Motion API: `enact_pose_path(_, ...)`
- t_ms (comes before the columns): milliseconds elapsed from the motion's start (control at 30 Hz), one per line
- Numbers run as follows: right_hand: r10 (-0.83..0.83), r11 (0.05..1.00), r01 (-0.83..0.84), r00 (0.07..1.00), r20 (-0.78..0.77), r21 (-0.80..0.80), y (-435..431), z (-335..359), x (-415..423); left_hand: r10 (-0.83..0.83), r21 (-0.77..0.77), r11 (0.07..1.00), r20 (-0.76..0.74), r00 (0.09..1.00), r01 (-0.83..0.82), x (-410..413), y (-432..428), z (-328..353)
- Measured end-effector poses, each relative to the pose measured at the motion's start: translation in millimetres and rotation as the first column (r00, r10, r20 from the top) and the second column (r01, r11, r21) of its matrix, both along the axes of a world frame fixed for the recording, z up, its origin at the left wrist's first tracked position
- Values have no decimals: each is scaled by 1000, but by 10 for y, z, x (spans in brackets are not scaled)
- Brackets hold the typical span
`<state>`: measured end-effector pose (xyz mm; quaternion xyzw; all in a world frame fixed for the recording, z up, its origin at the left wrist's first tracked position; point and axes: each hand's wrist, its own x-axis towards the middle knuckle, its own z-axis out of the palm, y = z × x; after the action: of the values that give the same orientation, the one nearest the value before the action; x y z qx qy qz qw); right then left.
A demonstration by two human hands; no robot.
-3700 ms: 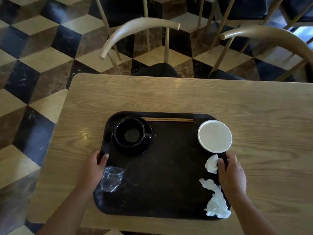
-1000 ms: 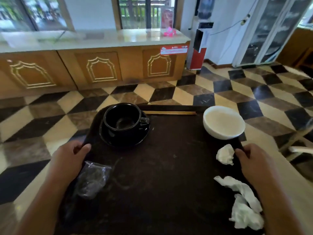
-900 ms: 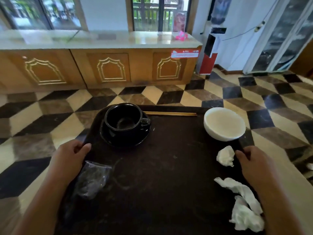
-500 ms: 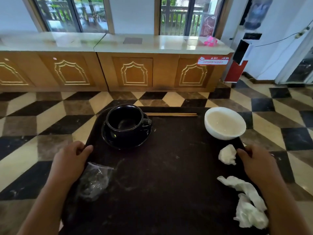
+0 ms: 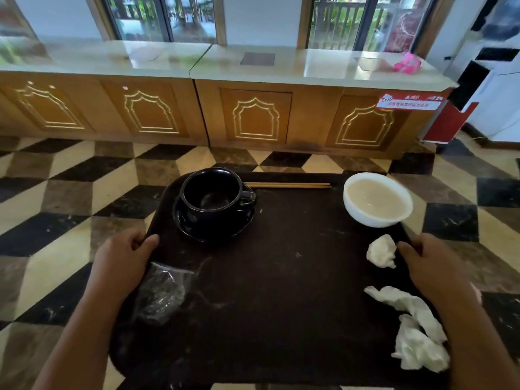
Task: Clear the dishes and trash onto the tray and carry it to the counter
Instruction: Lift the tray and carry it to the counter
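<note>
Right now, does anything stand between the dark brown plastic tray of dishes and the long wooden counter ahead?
Nothing visible does. Only bare checkered floor lies between the far edge of the dark brown tray and the wooden counter. A small pink object sits near the right end of its top; the stretch straight ahead looks free.

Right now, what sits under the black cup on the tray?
A black saucer sits under the black cup, and the saucer rests on the dark tray. Only the saucer's rim shows; its middle, where the cup stands, is covered.
</note>
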<state>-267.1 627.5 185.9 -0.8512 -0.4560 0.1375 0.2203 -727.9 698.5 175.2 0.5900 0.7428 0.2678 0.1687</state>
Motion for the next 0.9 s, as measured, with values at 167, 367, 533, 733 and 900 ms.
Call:
enact_pose_path(167,38,999,-38,999,-9,17,982,-71,118,28,20,999,7,1000,-28,133,835,-63)
enact_pose_path(367,83,996,-82,996,-28,25,2261,-31,360,83,4,997,-1,997,-83,347,1963,-57)
enact_pose_path(533,67,998,-67,997,-29,10,3197,10,564,101,-32,994,21,995,-100,513,2836,-66)
enact_pose_path(733,63,998,-63,998,-23,-9,4156,33,668,106,-33,994,51,993,-105,627,3733,-81)
enact_pose_path(900,57,998,-56,998,-41,9,5014,-15,727,90,-32,996,89,992,-88,703,4601,-159)
